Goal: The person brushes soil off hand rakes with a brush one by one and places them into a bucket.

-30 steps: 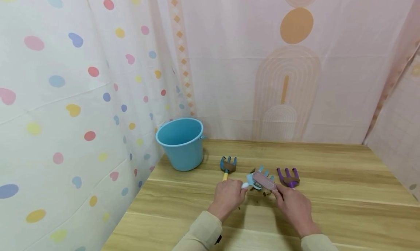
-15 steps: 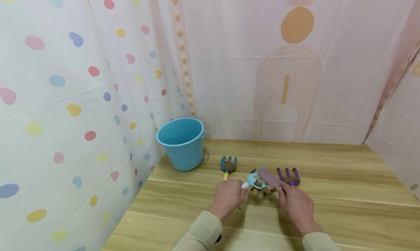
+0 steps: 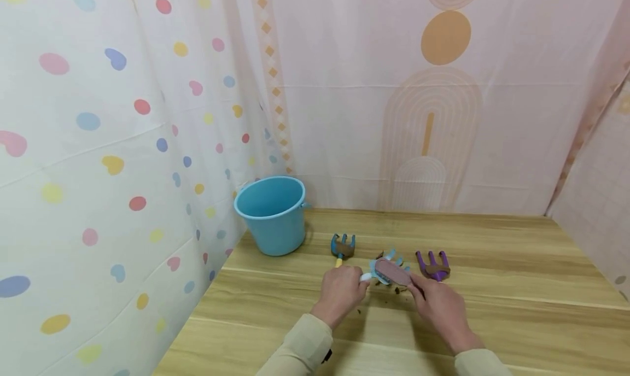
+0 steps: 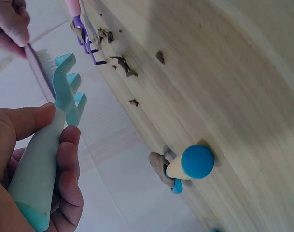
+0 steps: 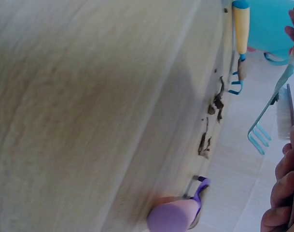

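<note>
My left hand [image 3: 340, 291] grips the pale handle [image 4: 38, 166] of a light-blue toy rake [image 4: 65, 92], held above the table. A flat pinkish-brown brush [image 3: 392, 271] with pale bristles is held by my right hand [image 3: 444, 309], its head over the rake's near face in the head view. On the left lies a blue rake [image 3: 343, 247] with a yellow handle, on the right a purple rake [image 3: 434, 266]; both have brown lumps on them. Brown bits [image 4: 123, 66] lie scattered on the wood below.
A light-blue bucket [image 3: 276, 228] stands upright at the table's back left, left of the rakes. The wooden table [image 3: 521, 266] meets a patterned curtain [image 3: 339, 130] along its back edge, with dotted cloth [image 3: 118, 245] at the left.
The brush went right across the light-blue rake and has come back left over it. My left hand has barely moved, still gripping the handle.
</note>
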`<action>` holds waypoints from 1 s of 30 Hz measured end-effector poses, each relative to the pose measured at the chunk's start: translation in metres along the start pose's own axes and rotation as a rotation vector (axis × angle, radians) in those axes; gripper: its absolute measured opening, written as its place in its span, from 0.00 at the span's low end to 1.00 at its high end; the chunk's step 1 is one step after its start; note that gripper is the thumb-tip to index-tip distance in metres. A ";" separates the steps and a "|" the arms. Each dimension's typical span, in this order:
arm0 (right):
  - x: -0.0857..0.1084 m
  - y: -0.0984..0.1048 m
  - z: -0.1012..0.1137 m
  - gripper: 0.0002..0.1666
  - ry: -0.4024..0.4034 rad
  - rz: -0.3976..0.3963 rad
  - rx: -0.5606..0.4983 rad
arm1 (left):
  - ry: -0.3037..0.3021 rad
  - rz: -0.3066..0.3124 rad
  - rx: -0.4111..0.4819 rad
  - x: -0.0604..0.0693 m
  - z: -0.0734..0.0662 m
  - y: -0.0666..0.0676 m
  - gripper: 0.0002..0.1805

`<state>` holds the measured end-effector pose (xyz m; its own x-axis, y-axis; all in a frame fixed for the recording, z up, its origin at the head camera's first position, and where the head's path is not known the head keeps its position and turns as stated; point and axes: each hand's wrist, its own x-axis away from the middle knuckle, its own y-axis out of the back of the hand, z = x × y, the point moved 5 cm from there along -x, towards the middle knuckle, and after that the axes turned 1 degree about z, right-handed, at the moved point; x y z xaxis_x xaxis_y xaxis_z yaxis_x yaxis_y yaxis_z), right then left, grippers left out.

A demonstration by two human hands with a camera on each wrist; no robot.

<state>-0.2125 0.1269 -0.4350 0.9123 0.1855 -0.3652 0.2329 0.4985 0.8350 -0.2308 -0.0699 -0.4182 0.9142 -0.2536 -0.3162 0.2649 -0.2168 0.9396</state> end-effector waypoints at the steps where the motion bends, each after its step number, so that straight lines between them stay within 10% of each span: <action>1: 0.000 0.000 -0.001 0.17 -0.002 -0.006 0.015 | -0.003 -0.001 0.001 0.000 0.000 0.000 0.18; 20: -0.001 0.004 -0.012 0.20 -0.069 -0.165 0.006 | -0.008 -0.007 0.018 0.001 0.002 -0.004 0.20; 30: 0.000 -0.012 -0.006 0.20 -0.031 0.001 -0.032 | -0.009 -0.024 -0.004 0.001 0.001 -0.002 0.20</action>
<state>-0.2175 0.1254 -0.4476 0.9224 0.1601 -0.3514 0.2218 0.5253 0.8215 -0.2307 -0.0709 -0.4205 0.9049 -0.2566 -0.3396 0.2877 -0.2191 0.9323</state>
